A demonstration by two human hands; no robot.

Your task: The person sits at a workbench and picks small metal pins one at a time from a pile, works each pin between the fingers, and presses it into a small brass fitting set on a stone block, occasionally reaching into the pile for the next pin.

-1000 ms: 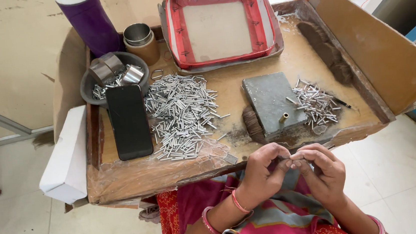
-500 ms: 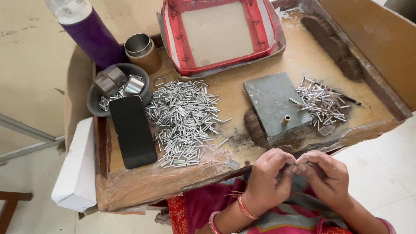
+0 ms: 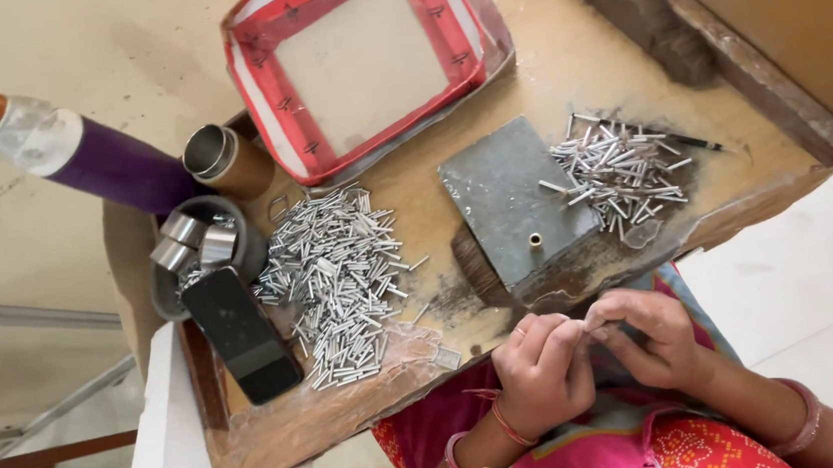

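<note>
My left hand [image 3: 541, 372] and my right hand [image 3: 650, 336] meet fingertip to fingertip just below the front edge of a worn wooden work tray [image 3: 562, 61], over my lap. Between the fingers they pinch something small; it is too hidden to tell what. Right above the hands lies a grey metal block [image 3: 514, 195] with a small brass peg in it. A big heap of short silver metal tubes [image 3: 338, 276] lies left of the block. A smaller heap of the same tubes [image 3: 617, 171] lies right of it.
A red-rimmed square tray [image 3: 361, 58] stands at the back. At the left are a black phone [image 3: 241, 335], a dark bowl with metal rings [image 3: 193, 259], a small round tin [image 3: 221, 161], a purple bottle [image 3: 78, 148] and a white box [image 3: 167, 426].
The camera has moved closer and tilted, so the tray looks larger and slanted. Both hands stay together at the tray's front edge, fingers still working the small thing.
</note>
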